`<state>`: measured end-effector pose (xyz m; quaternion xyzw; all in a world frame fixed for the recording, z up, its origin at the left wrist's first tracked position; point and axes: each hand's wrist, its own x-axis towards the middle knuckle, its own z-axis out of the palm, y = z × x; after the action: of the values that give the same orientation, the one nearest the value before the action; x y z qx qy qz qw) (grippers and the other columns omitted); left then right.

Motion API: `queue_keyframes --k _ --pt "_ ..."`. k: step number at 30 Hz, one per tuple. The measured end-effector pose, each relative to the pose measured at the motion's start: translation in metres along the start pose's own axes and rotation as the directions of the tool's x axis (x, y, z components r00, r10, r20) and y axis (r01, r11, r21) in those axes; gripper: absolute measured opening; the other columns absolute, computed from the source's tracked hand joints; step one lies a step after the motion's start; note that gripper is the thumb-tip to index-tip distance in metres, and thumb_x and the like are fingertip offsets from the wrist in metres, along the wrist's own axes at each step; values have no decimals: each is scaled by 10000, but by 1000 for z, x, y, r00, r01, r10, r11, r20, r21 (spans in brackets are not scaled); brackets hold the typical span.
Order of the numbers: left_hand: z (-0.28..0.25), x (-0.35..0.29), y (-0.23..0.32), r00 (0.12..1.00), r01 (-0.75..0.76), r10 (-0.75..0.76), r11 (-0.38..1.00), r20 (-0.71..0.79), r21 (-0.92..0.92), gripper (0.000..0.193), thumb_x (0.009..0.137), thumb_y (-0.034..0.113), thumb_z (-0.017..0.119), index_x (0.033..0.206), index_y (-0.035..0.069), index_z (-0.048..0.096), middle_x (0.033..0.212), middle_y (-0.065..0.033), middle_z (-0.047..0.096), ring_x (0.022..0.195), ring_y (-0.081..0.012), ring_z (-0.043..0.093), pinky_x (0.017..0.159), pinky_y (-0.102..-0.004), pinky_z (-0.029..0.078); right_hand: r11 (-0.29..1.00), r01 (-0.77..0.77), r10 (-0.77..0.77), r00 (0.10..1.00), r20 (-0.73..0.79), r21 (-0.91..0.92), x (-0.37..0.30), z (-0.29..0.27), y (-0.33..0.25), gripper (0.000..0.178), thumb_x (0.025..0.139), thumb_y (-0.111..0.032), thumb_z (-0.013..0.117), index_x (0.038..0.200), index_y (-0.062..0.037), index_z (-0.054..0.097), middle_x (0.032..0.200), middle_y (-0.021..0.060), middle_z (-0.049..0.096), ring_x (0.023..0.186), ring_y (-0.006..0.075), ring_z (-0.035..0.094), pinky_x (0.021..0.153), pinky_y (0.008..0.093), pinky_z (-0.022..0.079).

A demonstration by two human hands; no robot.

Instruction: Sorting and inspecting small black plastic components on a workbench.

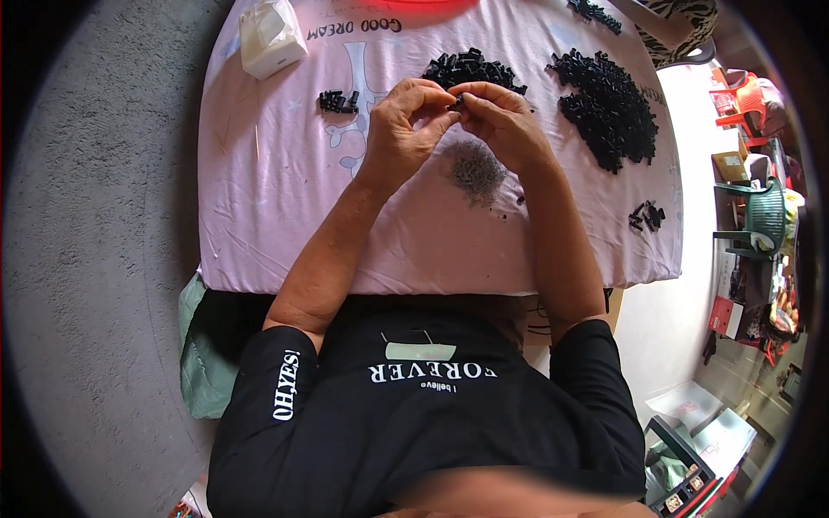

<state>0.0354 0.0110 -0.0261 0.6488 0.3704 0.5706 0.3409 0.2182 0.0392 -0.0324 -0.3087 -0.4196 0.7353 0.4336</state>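
Both hands — left (pixel 404 129), right (pixel 505 125) — raised together over the pink-clothed surface (pixel 285 216), fingertips pinching one small black part (pixel 458 102); grey springs (pixel 475 168) just below.

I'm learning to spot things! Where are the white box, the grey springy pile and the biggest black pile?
white box (pixel 271 36): head view, its top face.
grey pile (pixel 474 170): head view, its middle.
biggest black pile (pixel 607 108): head view, its centre.

A low table draped in pale pink printed cloth (pixel 285 233) — carrying heaps of small black plastic pieces (pixel 609 104), a grey mound of tiny metal springs (pixel 475 170) and a white paper box (pixel 270 36).
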Motion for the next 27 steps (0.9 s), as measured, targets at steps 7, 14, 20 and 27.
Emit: queue_keyframes --k 7,14,20,27 --pt "1 0 3 1000 -6 6 998 -10 63 213 783 -9 784 953 21 659 943 -62 640 801 -138 657 724 -262 555 999 -2 0 999 45 44 1 -4 2 217 993 -122 578 1167 -10 647 977 25 675 835 82 622 792 231 528" --pt "0 0 9 1000 3 -3 987 1 162 215 770 44 813 915 39 655 879 -56 646 731 -141 644 669 -271 542 999 -18 16 998 58 42 1 -6 -1 214 987 -107 579 1169 -15 645 988 27 679 833 78 623 764 224 521" --pt "1 0 11 1000 -21 19 985 12 170 201 770 66 819 891 39 661 866 -58 647 718 -147 642 661 -275 542 999 24 -25 999 23 46 -1 -2 -3 185 977 -96 594 1143 -41 653 905 -9 650 778 53 585 719 200 488" --pt "2 -1 13 1000 2 -5 980 17 197 217 782 96 814 921 39 657 852 -62 642 714 -158 633 655 -286 534 1000 24 -24 999 25 9 -1 -5 -3 155 949 -115 636 1084 -56 685 869 -13 645 752 59 582 704 200 497"
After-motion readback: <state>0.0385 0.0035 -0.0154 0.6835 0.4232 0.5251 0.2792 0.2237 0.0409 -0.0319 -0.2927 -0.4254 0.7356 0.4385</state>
